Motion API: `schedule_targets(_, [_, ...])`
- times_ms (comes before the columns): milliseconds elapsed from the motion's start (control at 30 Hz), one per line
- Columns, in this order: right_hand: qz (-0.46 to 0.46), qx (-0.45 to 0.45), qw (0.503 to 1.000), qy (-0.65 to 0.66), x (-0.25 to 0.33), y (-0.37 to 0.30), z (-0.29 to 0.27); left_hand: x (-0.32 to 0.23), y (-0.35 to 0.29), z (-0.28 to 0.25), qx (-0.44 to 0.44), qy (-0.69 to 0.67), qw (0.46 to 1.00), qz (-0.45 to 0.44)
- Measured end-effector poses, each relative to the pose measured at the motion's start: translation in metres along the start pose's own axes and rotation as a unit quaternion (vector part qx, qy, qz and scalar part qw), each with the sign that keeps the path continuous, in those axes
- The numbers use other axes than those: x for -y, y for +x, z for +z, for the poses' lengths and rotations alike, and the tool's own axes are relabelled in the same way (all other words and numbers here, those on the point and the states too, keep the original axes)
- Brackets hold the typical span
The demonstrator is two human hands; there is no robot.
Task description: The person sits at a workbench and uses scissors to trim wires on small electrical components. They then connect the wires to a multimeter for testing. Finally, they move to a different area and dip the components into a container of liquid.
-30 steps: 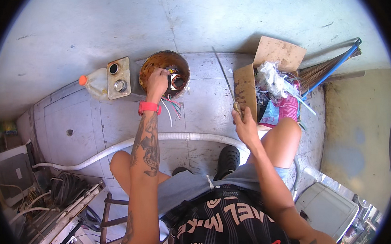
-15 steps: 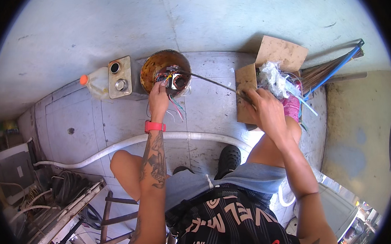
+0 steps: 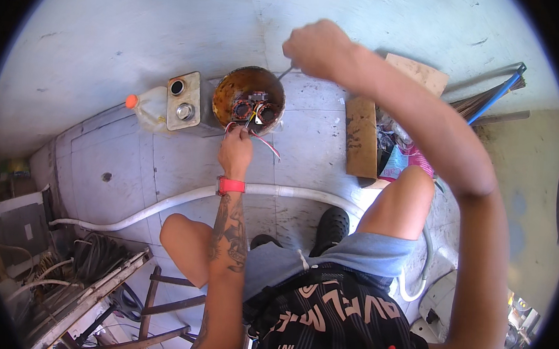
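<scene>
A rust-stained round pot (image 3: 221, 108) stands by the wall. In it lie dark motor parts (image 3: 269, 114) with round openings, looking like wound coils, and coloured wires (image 3: 270, 149) come over its near rim. My left hand (image 3: 236, 150) is closed at this rim, pinching the wires. Raised to the far right of the pot, my right hand (image 3: 319, 47) is closed around a thin dark rod (image 3: 286, 72). The rod points down toward the pot's far right rim; I cannot tell where its lower end is.
Left of the pot are a metal can (image 3: 192, 100) with two round openings and a plastic jug (image 3: 151, 108) with an orange cap. To the right stand a cardboard box (image 3: 362, 138) of plastic waste and a broom (image 3: 485, 100). A white hose (image 3: 196, 197) crosses the floor.
My right hand has swung up and left with the rod, from beside the box to over the wall side. The left hand has dropped slightly to the pot's near rim.
</scene>
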State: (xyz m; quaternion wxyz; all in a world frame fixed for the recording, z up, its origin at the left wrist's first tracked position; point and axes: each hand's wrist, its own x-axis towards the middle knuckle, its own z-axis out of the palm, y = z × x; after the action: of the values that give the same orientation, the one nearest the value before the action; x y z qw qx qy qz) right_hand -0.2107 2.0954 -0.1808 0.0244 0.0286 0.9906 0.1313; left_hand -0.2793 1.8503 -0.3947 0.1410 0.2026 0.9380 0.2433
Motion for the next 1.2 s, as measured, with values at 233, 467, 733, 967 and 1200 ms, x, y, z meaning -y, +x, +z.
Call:
schedule_targets(233, [-0.01,0.066,0.997,0.034,-0.041,0.024,-0.016,-0.002,0.007,-0.002,-0.003,-0.066,0.998,0.013])
schedule_targets(467, [0.059,-0.092,0.993,0.047,-0.031,-0.061,0.004,-0.035,0.08,0.001,-0.001,-0.134,0.989,0.065])
schedule_targets(733, [0.138,-0.037,0.984,0.109,-0.02,-0.122,-0.004,-0.059,0.083,-0.038,-0.026,-0.16,0.981,0.107])
schedule_targets(967, [0.221,-0.033,0.949,0.222,-0.004,-0.167,-0.009,-0.06,0.08,-0.07,0.026,-0.147,0.984,0.099])
schedule_targets(1200, [0.262,-0.019,0.902,0.343,0.022,-0.207,-0.009,-0.06,0.055,-0.099,0.064,-0.188,0.977,0.081])
